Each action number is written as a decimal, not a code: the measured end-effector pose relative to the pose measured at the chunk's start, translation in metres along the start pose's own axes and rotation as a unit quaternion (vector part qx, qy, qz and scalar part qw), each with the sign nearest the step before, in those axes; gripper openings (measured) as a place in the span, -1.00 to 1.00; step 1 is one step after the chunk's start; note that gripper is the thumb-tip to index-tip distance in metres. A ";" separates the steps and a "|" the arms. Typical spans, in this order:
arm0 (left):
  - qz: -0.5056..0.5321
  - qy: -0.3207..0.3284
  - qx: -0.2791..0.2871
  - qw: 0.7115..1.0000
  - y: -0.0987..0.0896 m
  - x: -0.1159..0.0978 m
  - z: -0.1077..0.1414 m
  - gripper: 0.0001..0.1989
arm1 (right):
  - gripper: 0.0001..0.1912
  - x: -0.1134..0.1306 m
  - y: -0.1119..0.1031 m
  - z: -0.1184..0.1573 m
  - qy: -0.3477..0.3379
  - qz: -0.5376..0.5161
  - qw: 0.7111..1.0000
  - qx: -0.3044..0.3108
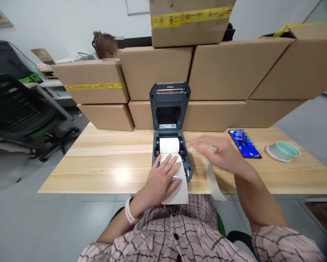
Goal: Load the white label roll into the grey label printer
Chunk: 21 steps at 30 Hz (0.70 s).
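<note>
A dark grey label printer (186, 160) stands on the table with its lid (168, 103) raised. Inside sits a white label roll (169, 145), and its white label strip (180, 196) runs forward past the table's front edge. My left hand (163, 178) lies flat on this strip, fingers stretched out over the front of the printer. Just right of the printer is my right hand (220, 151), smeared by motion. Below it a narrow pale strip (214, 183) hangs over the table edge; its upper end is hidden by the hand, so whether I grip it is unclear.
Stacked cardboard boxes (220, 72) line the back of the wooden table (98, 160). To the right lie a lit phone (244, 143) and a mint-green round container (285, 150). An office chair (21, 109) stands left, and a person's head (105, 43) shows behind the boxes.
</note>
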<state>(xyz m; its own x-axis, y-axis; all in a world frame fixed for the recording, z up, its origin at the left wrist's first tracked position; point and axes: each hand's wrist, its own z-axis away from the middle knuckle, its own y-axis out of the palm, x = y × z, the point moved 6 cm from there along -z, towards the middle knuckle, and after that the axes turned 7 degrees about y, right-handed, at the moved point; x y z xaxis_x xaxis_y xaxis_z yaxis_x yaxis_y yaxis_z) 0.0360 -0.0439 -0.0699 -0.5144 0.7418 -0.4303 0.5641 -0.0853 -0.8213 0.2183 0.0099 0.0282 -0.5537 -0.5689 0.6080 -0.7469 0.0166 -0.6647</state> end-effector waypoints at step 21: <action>0.150 -0.141 -0.512 0.834 -0.040 0.015 0.072 -0.65 | -0.53 -0.018 0.063 0.042 -0.045 -0.017 0.999 0.006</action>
<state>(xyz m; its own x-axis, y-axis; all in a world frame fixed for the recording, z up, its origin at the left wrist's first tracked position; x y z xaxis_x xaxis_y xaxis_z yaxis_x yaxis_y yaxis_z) -0.0408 -0.0769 -0.0708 -0.3006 0.5912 -0.7484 0.8762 0.4812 0.0281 0.1967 -0.0132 -0.0427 -0.4922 -0.6402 0.5898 -0.7602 -0.0141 -0.6496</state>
